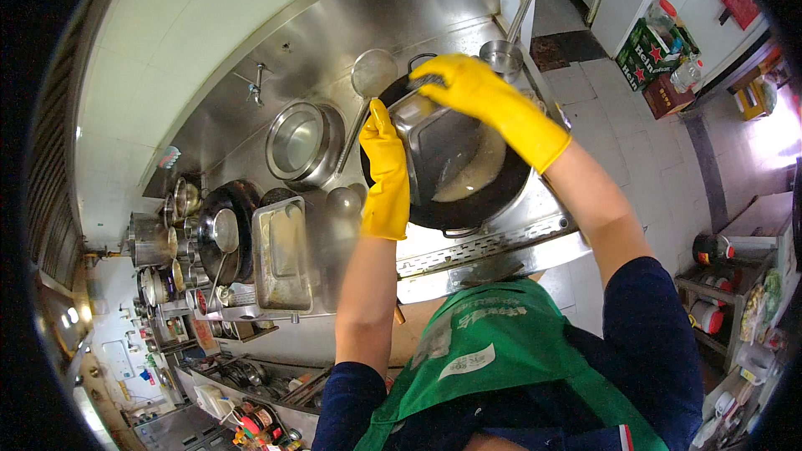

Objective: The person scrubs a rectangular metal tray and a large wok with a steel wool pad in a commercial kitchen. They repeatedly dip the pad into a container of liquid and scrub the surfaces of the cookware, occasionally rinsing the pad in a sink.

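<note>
Both hands wear yellow rubber gloves. My left hand [385,163] grips the left rim of a rectangular stainless-steel tray [445,144], tilted over a large black wok [482,213]. At the tray's far end, my right hand [460,84] is closed on a dark scouring pad [429,81]. Cloudy liquid [479,169] shows in the wok beneath the tray. Left of the wok, a long-handled round strainer [374,73] leans on the steel stove top. Beyond the wok on the right stands a steel saucepan [501,57] with its handle upward.
A round steel pot [297,141] stands left of the strainer. Farther left are a second rectangular tray [281,257] and a black wok with a ladle [226,230]. A small tap [255,84] is on the back wall. Boxes [655,50] stand on the floor at right.
</note>
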Demonstrator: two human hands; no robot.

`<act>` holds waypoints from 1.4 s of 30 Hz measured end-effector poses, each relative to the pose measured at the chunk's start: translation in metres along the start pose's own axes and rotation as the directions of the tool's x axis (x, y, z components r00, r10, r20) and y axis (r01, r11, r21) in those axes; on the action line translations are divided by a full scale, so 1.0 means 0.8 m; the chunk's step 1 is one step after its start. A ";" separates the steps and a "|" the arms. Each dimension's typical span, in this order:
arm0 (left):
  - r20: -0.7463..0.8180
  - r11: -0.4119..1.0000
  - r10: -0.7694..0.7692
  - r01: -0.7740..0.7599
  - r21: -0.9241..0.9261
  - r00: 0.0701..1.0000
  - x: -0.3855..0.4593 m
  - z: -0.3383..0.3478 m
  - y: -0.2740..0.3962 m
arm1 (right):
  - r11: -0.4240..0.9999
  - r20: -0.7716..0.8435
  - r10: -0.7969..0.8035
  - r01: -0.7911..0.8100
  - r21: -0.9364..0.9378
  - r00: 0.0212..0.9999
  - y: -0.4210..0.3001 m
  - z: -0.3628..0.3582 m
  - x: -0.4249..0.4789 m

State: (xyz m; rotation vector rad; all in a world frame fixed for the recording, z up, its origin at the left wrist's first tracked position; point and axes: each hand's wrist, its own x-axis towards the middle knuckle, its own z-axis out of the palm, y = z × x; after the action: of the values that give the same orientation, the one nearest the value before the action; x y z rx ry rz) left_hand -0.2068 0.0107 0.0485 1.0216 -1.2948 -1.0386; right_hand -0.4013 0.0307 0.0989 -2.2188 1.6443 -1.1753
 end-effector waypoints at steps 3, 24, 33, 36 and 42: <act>-0.052 0.995 -0.022 0.026 0.091 0.998 -0.003 0.006 0.004 | 0.969 0.079 0.230 -0.236 0.074 0.970 0.016 -0.022 0.004; -0.101 0.983 -0.056 0.037 -0.182 0.993 -0.019 0.001 -0.007 | 0.987 -0.092 -0.155 0.158 0.028 0.984 -0.086 0.048 -0.015; -0.157 1.000 -0.023 0.025 0.015 0.987 -0.033 -0.009 -0.013 | 0.951 0.076 0.195 -0.170 -0.258 0.978 -0.030 0.004 0.016; -0.126 0.992 -0.060 0.044 -0.122 0.990 -0.038 -0.007 -0.007 | 0.995 -0.089 -0.057 0.049 -0.091 0.994 -0.097 0.049 -0.016; -0.187 0.998 -0.012 0.001 -0.057 0.982 -0.038 -0.017 -0.026 | 0.977 -0.012 0.149 -0.149 -0.152 0.989 0.013 -0.008 0.013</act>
State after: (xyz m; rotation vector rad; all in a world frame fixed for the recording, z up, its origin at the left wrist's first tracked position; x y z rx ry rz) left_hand -0.1935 0.0354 0.0212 1.0546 -1.1038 -0.9552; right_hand -0.4119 0.0198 0.1029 -2.1343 1.9226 -1.0452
